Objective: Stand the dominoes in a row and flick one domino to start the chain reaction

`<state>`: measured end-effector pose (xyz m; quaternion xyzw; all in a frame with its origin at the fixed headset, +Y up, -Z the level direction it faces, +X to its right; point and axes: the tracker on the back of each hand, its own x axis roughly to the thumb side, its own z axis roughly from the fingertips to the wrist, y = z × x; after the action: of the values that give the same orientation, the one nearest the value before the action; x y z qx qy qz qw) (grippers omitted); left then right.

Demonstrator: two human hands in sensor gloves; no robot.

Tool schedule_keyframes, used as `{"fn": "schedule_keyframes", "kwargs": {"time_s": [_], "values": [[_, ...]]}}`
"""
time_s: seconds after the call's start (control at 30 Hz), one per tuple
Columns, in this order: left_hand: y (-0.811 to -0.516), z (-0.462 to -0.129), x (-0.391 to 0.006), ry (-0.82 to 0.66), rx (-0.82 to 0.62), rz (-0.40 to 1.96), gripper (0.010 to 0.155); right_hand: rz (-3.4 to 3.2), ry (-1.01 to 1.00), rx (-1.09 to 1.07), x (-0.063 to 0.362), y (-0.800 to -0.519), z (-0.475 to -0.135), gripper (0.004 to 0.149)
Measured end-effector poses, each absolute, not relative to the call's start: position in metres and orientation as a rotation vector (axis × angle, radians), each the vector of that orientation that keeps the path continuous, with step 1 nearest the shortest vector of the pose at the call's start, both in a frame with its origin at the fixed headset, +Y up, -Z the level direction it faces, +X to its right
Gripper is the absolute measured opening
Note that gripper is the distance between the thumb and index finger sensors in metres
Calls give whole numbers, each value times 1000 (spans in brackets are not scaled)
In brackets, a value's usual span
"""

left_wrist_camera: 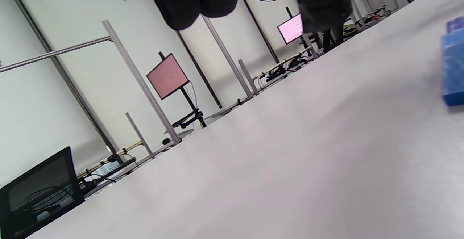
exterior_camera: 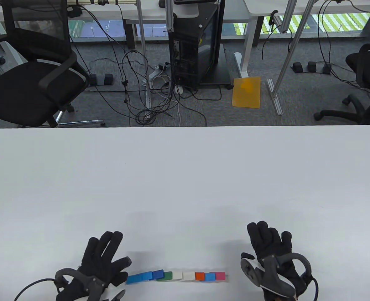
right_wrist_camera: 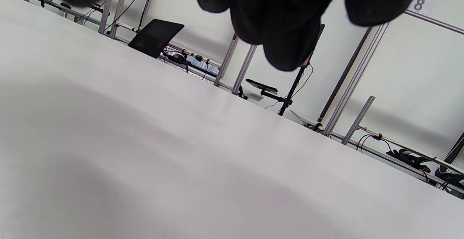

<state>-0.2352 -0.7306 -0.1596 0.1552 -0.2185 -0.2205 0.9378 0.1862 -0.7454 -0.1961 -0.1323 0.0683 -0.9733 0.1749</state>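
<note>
Several coloured dominoes (exterior_camera: 176, 276) lie toppled in an overlapping row near the table's front edge, from a blue one (exterior_camera: 138, 277) at the left end to a pink one (exterior_camera: 219, 275) at the right end. My left hand (exterior_camera: 105, 255) rests flat just left of the row, fingers spread, its thumb close to the blue end. My right hand (exterior_camera: 268, 241) lies to the right of the row with straight fingers, holding nothing. The blue domino (left_wrist_camera: 453, 67) shows at the right edge of the left wrist view. No domino appears in the right wrist view.
The white table (exterior_camera: 185, 175) stretches far beyond the row. Behind its far edge stand an office chair (exterior_camera: 31, 84), a black computer tower (exterior_camera: 197, 47) and loose cables on the floor.
</note>
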Motion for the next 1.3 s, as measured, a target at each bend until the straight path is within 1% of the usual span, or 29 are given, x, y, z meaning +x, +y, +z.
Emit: {"fn": "schedule_keyframes", "kwargs": {"time_s": [0.2,0.33,0.47,0.6,0.7,0.9,1.1,1.3], "values": [[-723,-194,-253,-286,305,-374,77,-2754,206,-392,185,-745,-196,92],[-725,-217,-260,-194,263,-323,80,-2745,208,-414,181,-749,-197,92],[-734,-228,-267,-132,229,-347,82,-2727,166,-421,179,-755,-200,92],[-745,-229,-274,-115,202,-416,82,-2696,138,-418,179,-759,-201,92],[-745,-228,-278,-104,212,-454,82,-2704,154,-430,177,-761,-201,93],[-745,-227,-292,-63,215,-391,81,-2680,155,-450,172,-762,-204,93],[-749,-225,-303,-53,225,-463,82,-2670,294,-429,169,-762,-203,95],[-747,-223,-307,-61,222,-415,83,-2651,248,-348,177,-770,-207,96]]}}
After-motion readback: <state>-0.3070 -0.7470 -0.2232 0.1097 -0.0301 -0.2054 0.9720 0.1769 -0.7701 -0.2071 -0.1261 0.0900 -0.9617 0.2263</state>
